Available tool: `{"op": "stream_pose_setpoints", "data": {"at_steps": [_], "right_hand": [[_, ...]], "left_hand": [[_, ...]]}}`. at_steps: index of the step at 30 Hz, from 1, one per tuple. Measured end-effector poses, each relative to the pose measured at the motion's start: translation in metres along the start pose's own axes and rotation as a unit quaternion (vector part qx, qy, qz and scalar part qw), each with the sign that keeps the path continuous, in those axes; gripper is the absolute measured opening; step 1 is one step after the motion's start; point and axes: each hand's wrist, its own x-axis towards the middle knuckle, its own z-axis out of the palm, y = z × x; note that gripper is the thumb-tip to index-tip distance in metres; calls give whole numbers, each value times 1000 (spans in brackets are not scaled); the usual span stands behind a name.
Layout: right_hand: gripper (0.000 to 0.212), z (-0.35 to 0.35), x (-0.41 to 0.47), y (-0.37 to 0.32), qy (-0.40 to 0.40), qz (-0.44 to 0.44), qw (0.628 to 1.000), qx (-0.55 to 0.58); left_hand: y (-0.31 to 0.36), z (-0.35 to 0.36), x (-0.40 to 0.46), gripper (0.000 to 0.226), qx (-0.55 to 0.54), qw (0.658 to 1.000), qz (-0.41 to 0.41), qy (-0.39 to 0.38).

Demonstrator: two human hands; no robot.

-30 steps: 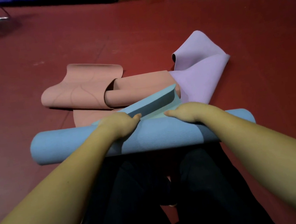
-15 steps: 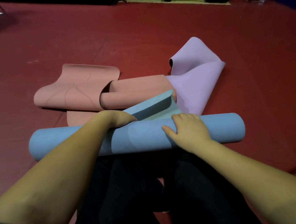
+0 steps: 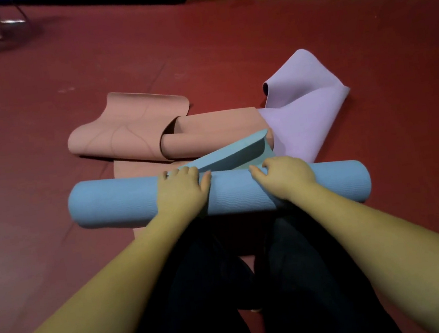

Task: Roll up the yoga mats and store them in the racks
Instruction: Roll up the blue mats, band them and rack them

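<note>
Red floor (image 3: 44,161). Blue mat (image 3: 122,201) nearly rolled; left hand (image 3: 181,192), right hand (image 3: 286,175) curled over it. We keep ends flush, tuck flap (image 3: 233,153) beyond it.

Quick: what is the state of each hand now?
Left hand: fingers curled over the blue mat roll, gripping it.
Right hand: also gripping the roll.

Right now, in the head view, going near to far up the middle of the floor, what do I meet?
Dark trouser legs → both hands, left hand and right hand, on the rolled blue mat → its loose blue flap → pink mat → bare red floor.
</note>
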Motion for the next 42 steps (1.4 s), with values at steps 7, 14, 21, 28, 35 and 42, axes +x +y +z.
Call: {"op": "stream_pose_setpoints", "data": {"at_steps": [7, 14, 21, 28, 35, 42], "right_hand": [[65, -17, 5, -6, -48, 3, 999, -5], [71, -38, 5, 1, -96, 7, 995, -1], [70, -52, 0, 4, -243, 9, 969, 31], [61, -36, 0, 5, -176, -9, 983, 53], [54, -24, -32, -6, 21, -7, 1000, 20], [76, -8, -45, -9, 27, -6, 998, -60]], "left_hand": [[1, -5, 7, 50, 11, 1000, 6, -29], [8, -32, 11, 48, -7, 999, 14, -43], [10, -50, 11, 54, -26, 983, -13, -180], [10, -52, 25, 63, -45, 954, -42, -292], [11, -55, 47, 51, -94, 914, -76, -388], [17, -51, 69, 33, -140, 869, -81, -468]]}}
